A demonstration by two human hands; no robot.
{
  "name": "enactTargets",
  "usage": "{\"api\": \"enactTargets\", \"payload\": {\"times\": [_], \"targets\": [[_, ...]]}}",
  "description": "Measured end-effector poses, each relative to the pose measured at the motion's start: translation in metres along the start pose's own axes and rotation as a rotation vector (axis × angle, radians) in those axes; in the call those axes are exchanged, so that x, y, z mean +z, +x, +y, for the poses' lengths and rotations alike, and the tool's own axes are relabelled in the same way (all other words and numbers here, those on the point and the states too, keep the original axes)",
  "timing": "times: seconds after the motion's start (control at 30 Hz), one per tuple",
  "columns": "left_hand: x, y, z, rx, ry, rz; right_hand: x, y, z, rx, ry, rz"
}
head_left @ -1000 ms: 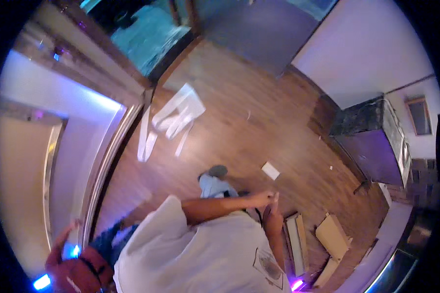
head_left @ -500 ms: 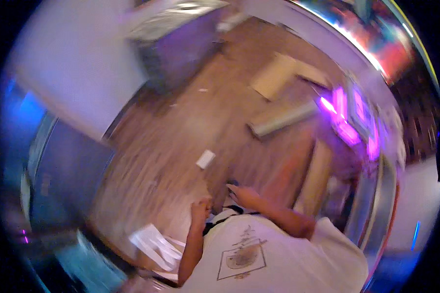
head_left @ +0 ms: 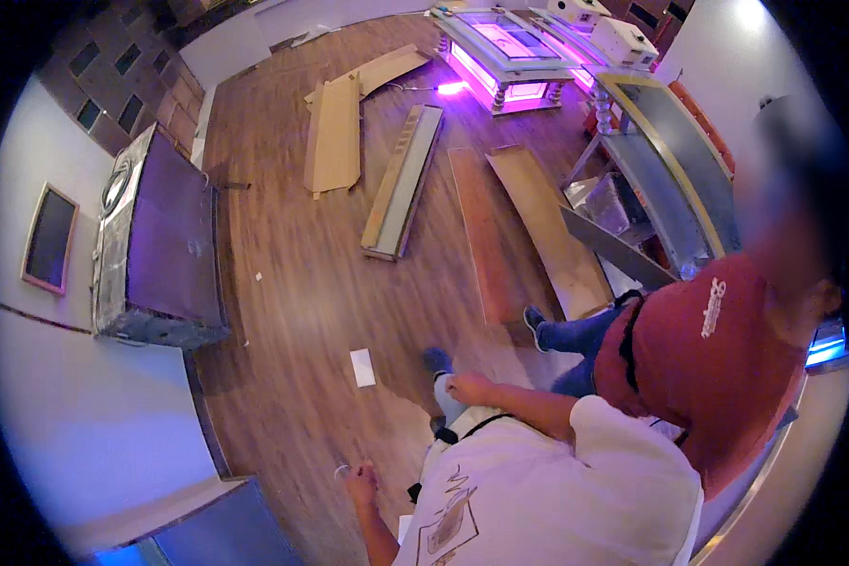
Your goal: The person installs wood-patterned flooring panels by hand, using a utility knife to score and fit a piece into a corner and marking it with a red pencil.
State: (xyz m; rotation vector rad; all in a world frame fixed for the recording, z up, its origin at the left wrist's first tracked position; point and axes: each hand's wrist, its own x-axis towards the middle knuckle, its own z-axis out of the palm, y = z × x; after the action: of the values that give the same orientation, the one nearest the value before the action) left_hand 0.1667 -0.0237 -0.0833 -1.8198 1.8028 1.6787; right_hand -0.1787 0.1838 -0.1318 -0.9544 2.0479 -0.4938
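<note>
Pale small item, lower centre-left, just left of the left hand; long axis unclear; right hand farther, up-right; whether either hand's fingers pinch, I cannot tell.

My left hand, lower left of centre: fingers bent, a small pale item at their tips, too small to identify. My right hand, just below centre: curled, contents hidden. White rectangle on wooden floor, between centre and left. Flattened cardboard, upper left of centre; long narrow box beside it. Co-worker in red shirt, right.
</note>
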Motion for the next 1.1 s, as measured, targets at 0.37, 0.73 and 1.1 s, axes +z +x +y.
{"api": "enactTargets", "payload": {"times": [0.37,0.73,1.1], "targets": [[-0.003,0.051,-0.152,-0.049,0.407,-0.142,0.008,0.082,0.046,0.140,-0.204,-0.054],[-0.112,0.234,-0.026,0.095,0.265,-0.048,0.147,-0.020,0.115,0.321,-0.234,0.218],[-0.196,0.286,-0.131,0.370,0.936,-0.313,0.294,-0.150,0.024,0.602,-0.377,0.344]]}}
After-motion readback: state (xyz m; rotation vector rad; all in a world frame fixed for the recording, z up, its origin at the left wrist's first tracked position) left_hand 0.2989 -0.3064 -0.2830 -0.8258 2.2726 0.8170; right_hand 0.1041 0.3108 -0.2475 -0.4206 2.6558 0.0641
